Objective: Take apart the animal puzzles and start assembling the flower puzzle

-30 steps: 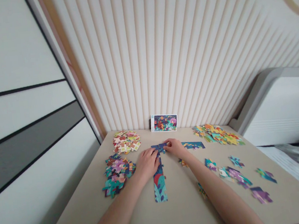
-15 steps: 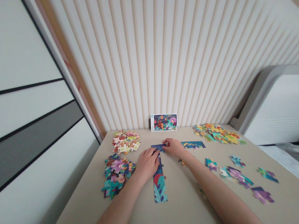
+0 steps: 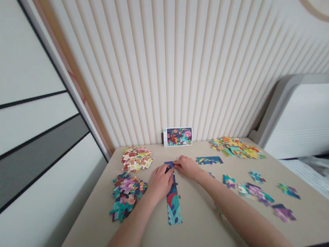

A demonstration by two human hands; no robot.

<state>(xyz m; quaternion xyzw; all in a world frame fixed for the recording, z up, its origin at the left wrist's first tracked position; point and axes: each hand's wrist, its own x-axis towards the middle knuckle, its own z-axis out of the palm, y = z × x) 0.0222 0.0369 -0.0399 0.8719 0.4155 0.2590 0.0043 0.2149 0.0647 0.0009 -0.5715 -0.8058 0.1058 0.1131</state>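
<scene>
A narrow upright strip of joined jigsaw puzzle pieces [image 3: 173,207], dark blue at the top with red and teal below, lies on the table in front of me. My left hand [image 3: 161,182] bends its fingers over the upper part of this strip and grips it there. At the strip's top end, my right hand [image 3: 188,168] has its fingertips pinched on a dark blue puzzle piece [image 3: 169,163], mostly covered by the fingers. Whether that piece is fully interlocked I cannot tell. Right of this hand lies a separate blue strip of puzzle pieces [image 3: 209,160].
Piles of puzzle pieces lie at the back left [image 3: 137,158], nearer left [image 3: 127,195] and back right [image 3: 238,147]. Several loose pieces [image 3: 257,193] are scattered on the right. A picture card [image 3: 178,136] leans against the ribbed wall. The table [image 3: 200,230] borders a white headboard.
My right hand has shifted slightly left, closer to my left hand at the strip's top. A wider gap shows beside the separate blue strip. The view has turned slightly.
</scene>
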